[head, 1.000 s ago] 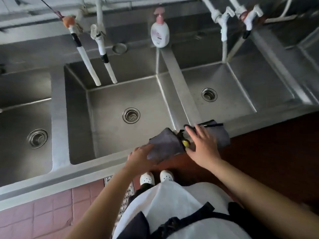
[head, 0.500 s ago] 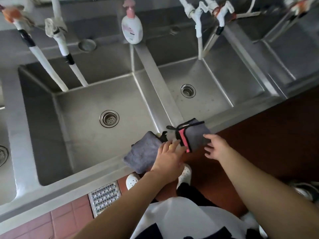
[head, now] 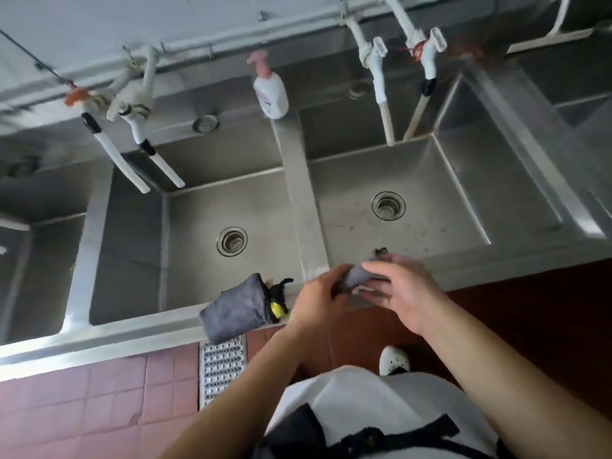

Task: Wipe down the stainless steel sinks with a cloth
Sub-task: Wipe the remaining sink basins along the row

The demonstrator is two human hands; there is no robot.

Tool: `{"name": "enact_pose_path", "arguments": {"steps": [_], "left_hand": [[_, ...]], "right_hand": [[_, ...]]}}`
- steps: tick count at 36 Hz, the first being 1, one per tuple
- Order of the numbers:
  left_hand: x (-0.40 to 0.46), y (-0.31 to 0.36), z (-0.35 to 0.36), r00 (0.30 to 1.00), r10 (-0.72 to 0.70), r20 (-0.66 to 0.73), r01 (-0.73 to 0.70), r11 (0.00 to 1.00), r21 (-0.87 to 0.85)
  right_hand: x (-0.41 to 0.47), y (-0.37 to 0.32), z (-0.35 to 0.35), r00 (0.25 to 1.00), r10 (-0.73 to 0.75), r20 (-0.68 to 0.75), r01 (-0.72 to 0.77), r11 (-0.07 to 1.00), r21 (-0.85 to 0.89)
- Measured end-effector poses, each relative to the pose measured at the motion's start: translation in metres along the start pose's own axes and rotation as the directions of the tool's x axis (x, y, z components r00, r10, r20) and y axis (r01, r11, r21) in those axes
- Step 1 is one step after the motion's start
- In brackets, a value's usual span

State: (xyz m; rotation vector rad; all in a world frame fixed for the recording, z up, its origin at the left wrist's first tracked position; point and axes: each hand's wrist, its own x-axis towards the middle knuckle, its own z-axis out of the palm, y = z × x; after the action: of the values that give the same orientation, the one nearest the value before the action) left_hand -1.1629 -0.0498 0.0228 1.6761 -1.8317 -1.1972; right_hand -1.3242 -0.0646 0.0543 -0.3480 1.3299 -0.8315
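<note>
Both hands closed on one grey cloth at the sink's front edge.

The left hand (head: 318,298) and right hand (head: 402,289) each hold the cloth (head: 356,276) in a tight grip between them, over the rim of the right sink (head: 430,193). A second folded cloth (head: 236,308) lies just left, on the front rim of the left sink (head: 185,226).

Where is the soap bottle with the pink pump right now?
In the head view, the soap bottle stands at the back of the sinks, on the far end of the divider between the two middle basins, with taps on either side.
</note>
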Motion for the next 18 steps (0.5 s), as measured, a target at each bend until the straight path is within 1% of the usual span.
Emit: {"name": "enact_pose_path", "arguments": {"steps": [2,3,4,5,6,8,9,10,11,12,13,14,15,16,17,18], "left_hand": [[0.008,0.015,0.006,0.997,-0.078,0.013,0.079,0.987,-0.143],[0.011,0.021,0.009,0.993,-0.122,0.012,0.121,0.961,-0.250],[0.014,0.025,0.011,0.981,-0.192,0.005,0.180,0.912,-0.368],[0.017,0.028,0.013,0.958,-0.287,0.004,0.252,0.835,-0.489],[0.020,0.030,0.014,0.920,-0.392,0.033,0.330,0.725,-0.605],[0.024,0.033,0.011,0.814,-0.560,0.151,0.453,0.451,-0.769],[0.027,0.033,0.005,0.770,-0.608,0.192,0.472,0.341,-0.813],[0.033,0.031,-0.002,0.740,-0.643,0.198,0.466,0.278,-0.840],[0.039,0.029,-0.009,0.720,-0.672,0.173,0.446,0.257,-0.857],[0.047,0.025,-0.018,0.709,-0.693,0.135,0.417,0.257,-0.872],[0.056,0.021,-0.027,0.705,-0.705,0.073,0.390,0.300,-0.871],[0.066,0.016,-0.037,0.706,-0.708,-0.008,0.378,0.387,-0.841],[0.077,0.013,-0.048,0.711,-0.697,-0.094,0.384,0.496,-0.779],[0.090,0.010,-0.060,0.720,-0.672,-0.173,0.388,0.597,-0.702],[0.104,0.007,-0.071,0.733,-0.632,-0.251,0.379,0.686,-0.621],[0.120,0.005,-0.083,0.753,-0.575,-0.319,0.357,0.765,-0.537]], "right_hand": [[0.001,-0.014,-0.011,0.995,-0.063,0.077,0.070,0.993,-0.094],[0.001,-0.020,-0.016,0.991,-0.074,0.113,0.088,0.988,-0.126],[0.001,-0.025,-0.020,0.987,-0.071,0.142,0.093,0.984,-0.154],[0.002,-0.029,-0.025,0.986,-0.065,0.155,0.093,0.979,-0.182],[0.004,-0.031,-0.030,0.986,-0.062,0.152,0.094,0.973,-0.209],[0.009,-0.034,-0.041,0.990,-0.075,0.123,0.106,0.957,-0.269],[0.013,-0.034,-0.048,0.990,-0.097,0.098,0.123,0.942,-0.312],[0.017,-0.033,-0.054,0.989,-0.131,0.070,0.147,0.918,-0.369],[0.022,-0.031,-0.061,0.984,-0.173,0.041,0.173,0.885,-0.432],[0.027,-0.029,-0.069,0.977,-0.211,0.016,0.191,0.850,-0.491],[0.034,-0.026,-0.075,0.972,-0.237,0.004,0.201,0.814,-0.545],[0.040,-0.023,-0.081,0.970,-0.244,0.007,0.198,0.770,-0.607],[0.048,-0.021,-0.086,0.970,-0.242,0.013,0.182,0.690,-0.701],[0.056,-0.018,-0.091,0.974,-0.226,0.024,0.149,0.555,-0.819],[0.062,-0.015,-0.095,0.979,-0.203,0.022,0.101,0.385,-0.917],[0.068,-0.011,-0.099,0.983,-0.184,0.011,0.054,0.230,-0.972]]}}
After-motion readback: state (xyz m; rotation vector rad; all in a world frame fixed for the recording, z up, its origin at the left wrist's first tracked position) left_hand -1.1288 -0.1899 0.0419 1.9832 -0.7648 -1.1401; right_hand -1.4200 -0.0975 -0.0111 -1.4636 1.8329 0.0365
